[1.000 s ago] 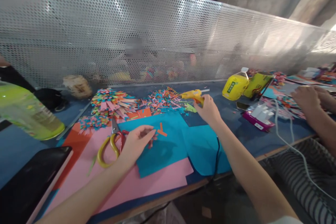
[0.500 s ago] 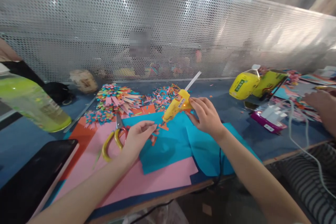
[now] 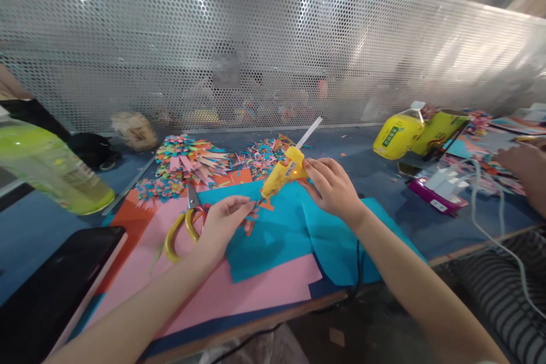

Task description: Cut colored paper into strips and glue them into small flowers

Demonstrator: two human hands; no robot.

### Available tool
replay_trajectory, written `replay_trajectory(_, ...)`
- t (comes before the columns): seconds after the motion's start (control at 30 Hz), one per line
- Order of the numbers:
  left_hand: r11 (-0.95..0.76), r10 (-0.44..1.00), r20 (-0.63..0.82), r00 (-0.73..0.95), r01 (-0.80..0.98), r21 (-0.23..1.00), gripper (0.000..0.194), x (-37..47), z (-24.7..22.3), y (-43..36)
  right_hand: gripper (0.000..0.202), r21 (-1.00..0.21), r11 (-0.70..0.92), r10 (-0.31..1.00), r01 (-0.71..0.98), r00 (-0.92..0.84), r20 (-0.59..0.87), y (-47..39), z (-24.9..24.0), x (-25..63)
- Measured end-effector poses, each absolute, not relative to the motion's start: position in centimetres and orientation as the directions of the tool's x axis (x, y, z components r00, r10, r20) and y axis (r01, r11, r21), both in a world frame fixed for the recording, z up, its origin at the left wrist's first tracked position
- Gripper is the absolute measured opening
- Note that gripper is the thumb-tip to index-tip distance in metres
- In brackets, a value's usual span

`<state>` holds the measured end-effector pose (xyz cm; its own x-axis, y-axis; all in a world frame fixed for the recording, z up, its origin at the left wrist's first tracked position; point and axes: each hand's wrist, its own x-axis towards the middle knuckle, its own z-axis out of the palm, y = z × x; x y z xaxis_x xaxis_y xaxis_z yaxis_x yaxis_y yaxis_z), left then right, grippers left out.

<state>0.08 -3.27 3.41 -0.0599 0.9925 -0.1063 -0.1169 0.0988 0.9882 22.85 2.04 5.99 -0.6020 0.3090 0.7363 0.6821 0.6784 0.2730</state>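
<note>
My right hand is wrapped round the handle of a yellow hot glue gun, and a white glue stick juts from its back end. The gun's nozzle points down and left, close to the fingertips of my left hand. Those fingers pinch a small orange paper strip, partly hidden by the hand. Just left of this hand lie scissors with yellow and red handles. Beneath both hands is a blue paper sheet, overlapping a pink sheet.
Fringed paper flowers and a heap of paper scraps lie behind the sheets. At left are a large green bottle and a black tablet-like slab. A yellow bottle, purple power strip and another person's hand are at right.
The glue gun and its nozzle have shifted slightly left, nearer my left fingertips. Both hands keep their holds.
</note>
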Motion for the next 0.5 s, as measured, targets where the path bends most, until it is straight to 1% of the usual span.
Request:
replay_trajectory(0.1, 0.098, 0.992, -0.106, -0.063, -0.119, 0.988, 0.029, 0.10, 3.50, -3.37, 0.038, 0.282, 0.680, 0.300, 0.677, -0.607, 0.736, 1.97, 6.05, 22.84)
replay_trajectory(0.3, 0.087, 0.993, -0.096, -0.063, -0.140, 0.986, 0.028, 0.10, 3.57, -3.44, 0.038, 0.351, 0.655, 0.234, 0.670, -0.620, 0.749, 2.01, 6.06, 22.87)
replay_trajectory(0.5, 0.091, 0.993, -0.102, -0.056, -0.160, 0.983, 0.028, 0.12, 3.59, -3.36, 0.037, 0.359, 0.645, 0.254, 0.674, -0.633, 0.731, 2.02, 5.94, 22.97)
